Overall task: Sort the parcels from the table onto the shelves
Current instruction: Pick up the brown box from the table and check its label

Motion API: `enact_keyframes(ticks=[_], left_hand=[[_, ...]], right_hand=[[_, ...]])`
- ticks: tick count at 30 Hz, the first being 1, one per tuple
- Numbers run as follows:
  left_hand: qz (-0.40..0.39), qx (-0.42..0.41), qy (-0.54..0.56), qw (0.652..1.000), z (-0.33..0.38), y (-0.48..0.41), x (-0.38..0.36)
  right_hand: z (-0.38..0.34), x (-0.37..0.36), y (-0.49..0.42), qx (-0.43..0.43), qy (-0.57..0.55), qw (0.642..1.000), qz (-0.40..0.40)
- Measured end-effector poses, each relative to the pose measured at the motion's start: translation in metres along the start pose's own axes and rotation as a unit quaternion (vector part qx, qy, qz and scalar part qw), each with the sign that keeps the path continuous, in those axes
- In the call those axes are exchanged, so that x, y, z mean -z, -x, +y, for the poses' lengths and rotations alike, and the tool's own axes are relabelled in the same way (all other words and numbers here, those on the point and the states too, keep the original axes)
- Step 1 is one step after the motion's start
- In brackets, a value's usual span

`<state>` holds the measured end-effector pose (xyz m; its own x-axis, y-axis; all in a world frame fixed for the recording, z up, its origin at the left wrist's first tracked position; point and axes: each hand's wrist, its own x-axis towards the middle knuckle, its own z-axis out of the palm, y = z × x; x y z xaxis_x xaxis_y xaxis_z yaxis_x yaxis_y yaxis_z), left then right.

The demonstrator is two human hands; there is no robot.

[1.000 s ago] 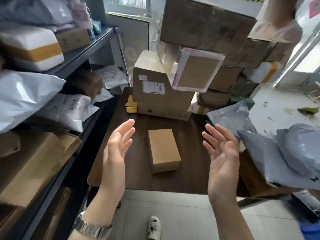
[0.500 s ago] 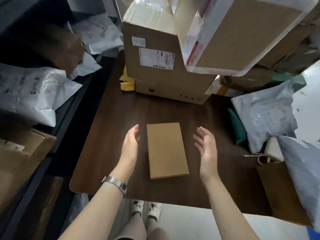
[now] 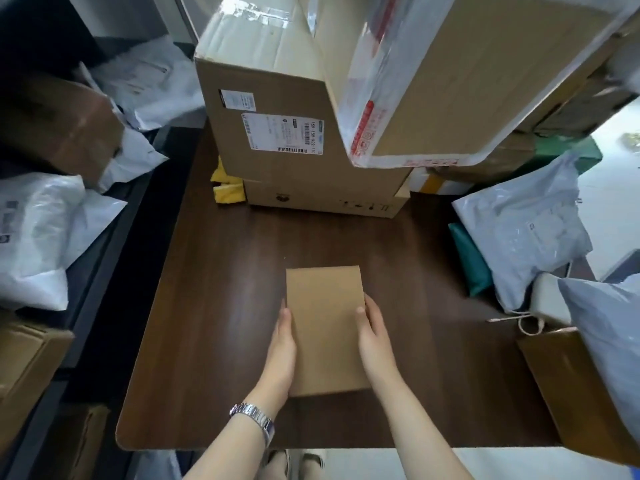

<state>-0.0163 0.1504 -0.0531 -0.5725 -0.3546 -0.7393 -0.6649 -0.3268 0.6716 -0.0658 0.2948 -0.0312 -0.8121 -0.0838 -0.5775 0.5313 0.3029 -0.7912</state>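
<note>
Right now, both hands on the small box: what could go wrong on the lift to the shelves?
1. The left hand and right hand press only the sides of the small box; it could slip.
2. The taped box juts out overhead; raising the small box straight up might knock it.
3. The shelves look crowded with white bags; free space may be tight.
</note>
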Motion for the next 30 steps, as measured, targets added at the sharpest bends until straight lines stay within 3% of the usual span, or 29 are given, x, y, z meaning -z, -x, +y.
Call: enact_keyframes(ticks=[8, 16, 21, 24, 27, 30], left_hand=[[-0.059, -0.224, -0.049, 0.972, 0.107, 0.100, 0.040], [-0.069, -0.358, -0.039, 0.930, 0.163, 0.161, 0.083], [-0.004, -0.380, -0.008, 0.925, 0.165, 0.173, 0.124], [-0.024, -0.363, 0.037, 0.931, 0.169, 0.164, 0.136], [-0.058, -0.330, 0.057, 0.940, 0.168, 0.161, 0.139], [-0.131, -0.315, 0.082, 0.936, 0.163, 0.174, 0.144]], right_hand=[[-0.098, 0.010, 0.079, 0.089, -0.080, 0.993, 0.011], [-0.158, -0.004, 0.130, 0.135, -0.201, 0.970, -0.013], [-0.159, -0.014, 0.145, 0.104, -0.241, 0.964, -0.040], [-0.162, -0.020, 0.149, 0.114, -0.178, 0.975, -0.068], [-0.167, -0.040, 0.155, 0.204, -0.056, 0.977, -0.020], [-0.174, -0.057, 0.168, 0.307, 0.021, 0.951, 0.023]])
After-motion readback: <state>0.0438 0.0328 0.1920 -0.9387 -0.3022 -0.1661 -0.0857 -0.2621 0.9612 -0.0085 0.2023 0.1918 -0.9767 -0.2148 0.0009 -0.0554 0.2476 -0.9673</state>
